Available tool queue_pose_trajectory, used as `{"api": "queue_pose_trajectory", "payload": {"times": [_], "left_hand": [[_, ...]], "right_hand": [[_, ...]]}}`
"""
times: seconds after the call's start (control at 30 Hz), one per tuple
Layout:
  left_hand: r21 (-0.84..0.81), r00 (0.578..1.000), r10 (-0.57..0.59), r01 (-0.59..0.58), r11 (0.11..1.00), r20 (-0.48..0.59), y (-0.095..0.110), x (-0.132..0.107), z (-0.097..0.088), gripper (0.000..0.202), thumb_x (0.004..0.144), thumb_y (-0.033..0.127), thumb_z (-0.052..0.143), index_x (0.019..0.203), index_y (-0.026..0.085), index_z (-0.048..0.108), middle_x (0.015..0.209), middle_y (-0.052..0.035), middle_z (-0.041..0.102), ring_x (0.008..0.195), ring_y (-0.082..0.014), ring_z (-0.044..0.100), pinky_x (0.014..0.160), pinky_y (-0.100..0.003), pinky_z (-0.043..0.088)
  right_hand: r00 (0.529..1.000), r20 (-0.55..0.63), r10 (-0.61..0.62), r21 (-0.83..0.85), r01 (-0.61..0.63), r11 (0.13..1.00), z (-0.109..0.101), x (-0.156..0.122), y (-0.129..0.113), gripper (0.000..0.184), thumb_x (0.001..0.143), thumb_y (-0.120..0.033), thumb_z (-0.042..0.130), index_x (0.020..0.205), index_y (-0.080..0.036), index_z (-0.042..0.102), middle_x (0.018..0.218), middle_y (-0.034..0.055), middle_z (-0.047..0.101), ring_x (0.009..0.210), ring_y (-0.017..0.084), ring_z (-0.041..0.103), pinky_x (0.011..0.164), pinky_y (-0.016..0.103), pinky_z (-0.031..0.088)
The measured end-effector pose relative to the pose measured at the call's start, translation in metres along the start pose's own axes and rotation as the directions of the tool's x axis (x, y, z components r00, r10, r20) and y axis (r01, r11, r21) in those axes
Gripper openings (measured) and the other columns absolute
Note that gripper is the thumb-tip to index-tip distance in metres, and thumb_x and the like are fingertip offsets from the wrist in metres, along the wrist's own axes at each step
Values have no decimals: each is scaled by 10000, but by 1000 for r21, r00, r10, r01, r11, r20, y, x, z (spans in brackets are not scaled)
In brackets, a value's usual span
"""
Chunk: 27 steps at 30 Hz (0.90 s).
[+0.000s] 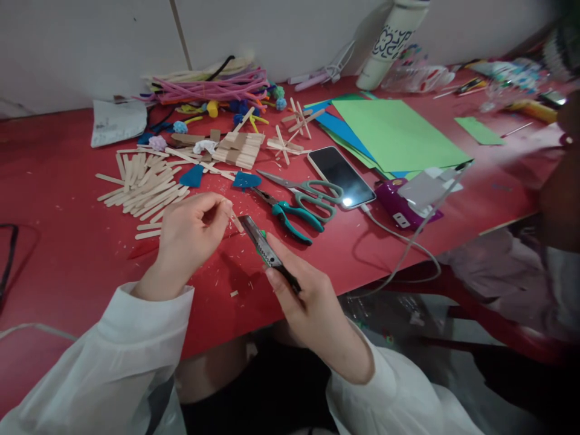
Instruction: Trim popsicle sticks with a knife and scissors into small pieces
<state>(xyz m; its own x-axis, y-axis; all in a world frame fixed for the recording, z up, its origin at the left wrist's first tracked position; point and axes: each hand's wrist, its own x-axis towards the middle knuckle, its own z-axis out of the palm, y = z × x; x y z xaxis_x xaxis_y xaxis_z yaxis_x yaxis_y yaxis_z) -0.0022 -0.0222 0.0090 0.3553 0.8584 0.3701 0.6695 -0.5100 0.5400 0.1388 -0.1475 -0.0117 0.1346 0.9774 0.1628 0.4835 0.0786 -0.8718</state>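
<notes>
My left hand point(194, 232) pinches a short, thin piece of wooden craft stick point(236, 221) above the red table. In my right hand point(312, 296) is a utility knife point(263, 243), its dark blade end close to the tip of the stick piece. Whether blade and wood touch I cannot tell. Small wood shavings and a stub point(234, 293) lie on the table below. Left of and behind my left hand spreads a pile of craft sticks point(145, 187). Teal-handled pliers point(290, 214) and green-handled scissors point(312, 192) lie beyond the knife.
A phone point(339, 176) with a white cable lies beside a purple power adapter point(401, 202). Farther back are green paper sheets point(399, 136), pink pipe cleaners point(212, 87) and a tall bottle point(389, 45). Another person's arm point(559, 175) shows at the right.
</notes>
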Motion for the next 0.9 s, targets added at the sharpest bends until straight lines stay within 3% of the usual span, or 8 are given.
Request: {"api": "queue_pose_trajectory", "payload": {"times": [0.07,0.2,0.43,0.67,0.8,0.9], "left_hand": [[-3,1000,5,-5,1000,-5,0,0,0,219,826,285,474,687,203,622,639,3,662,613,-124,606,604,-239,459],[-25,1000,1,-1,1000,0,-1,-1,1,221,833,294,472,700,203,624,651,4,660,603,-117,601,591,-230,454],[-2,999,42,-42,999,-4,2,-1,-1,198,831,268,477,706,205,617,664,10,667,629,-114,606,605,-222,448],[31,992,128,-128,991,-15,3,-3,-1,203,825,239,488,668,202,611,652,12,663,622,-109,593,604,-213,444],[26,989,150,-150,988,-13,4,-2,0,196,824,223,490,672,202,612,645,14,660,615,-109,587,612,-216,447],[17,988,156,-156,988,1,3,-1,0,195,830,226,485,684,202,612,645,13,657,622,-111,588,626,-222,449]], "right_hand": [[995,24,-95,-147,98,984,-1,-3,-1,444,872,-175,415,1311,-145,471,1080,112,655,889,180,642,747,312,542],[993,31,-115,-359,118,926,-2,-3,-1,430,885,-173,394,1303,-136,484,879,71,670,684,160,633,597,276,524],[983,39,-181,-506,175,845,-4,3,-1,427,881,-159,390,1294,-172,498,879,34,670,626,122,604,497,223,447],[975,51,-218,-690,192,697,-4,-1,-5,515,829,-89,386,1314,-233,480,908,20,671,602,115,588,461,224,399],[987,64,-149,-592,158,790,-5,0,-8,461,866,-151,392,1319,-181,473,876,37,667,585,134,592,476,239,452],[992,67,-109,-468,128,874,-7,2,-9,433,886,-176,387,1308,-155,483,927,61,668,645,152,619,599,267,523]]}}
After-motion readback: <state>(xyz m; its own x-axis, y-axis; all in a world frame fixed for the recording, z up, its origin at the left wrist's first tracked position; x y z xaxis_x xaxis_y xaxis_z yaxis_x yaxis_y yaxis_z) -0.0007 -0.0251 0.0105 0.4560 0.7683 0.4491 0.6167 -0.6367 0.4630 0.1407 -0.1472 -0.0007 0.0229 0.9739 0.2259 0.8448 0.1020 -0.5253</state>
